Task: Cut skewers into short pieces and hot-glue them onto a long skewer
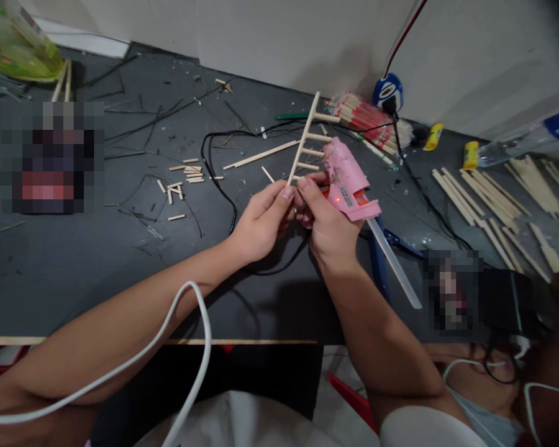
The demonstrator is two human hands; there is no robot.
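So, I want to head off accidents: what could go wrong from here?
The pink glue gun has its light on, so it may be hot; the right hand holding it could get burned. The black cord loops beside the loose short sticks; if tugged, it might scatter them.

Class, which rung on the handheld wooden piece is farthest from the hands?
The topmost rung, nearest the far end of the long stick. The other rungs sit lower along it, closer to the left hand and right hand.

Dim, soft light; shadows on wall (279, 43) and tabletop (65, 254); edges stretched, blurred; upper right corner dark.
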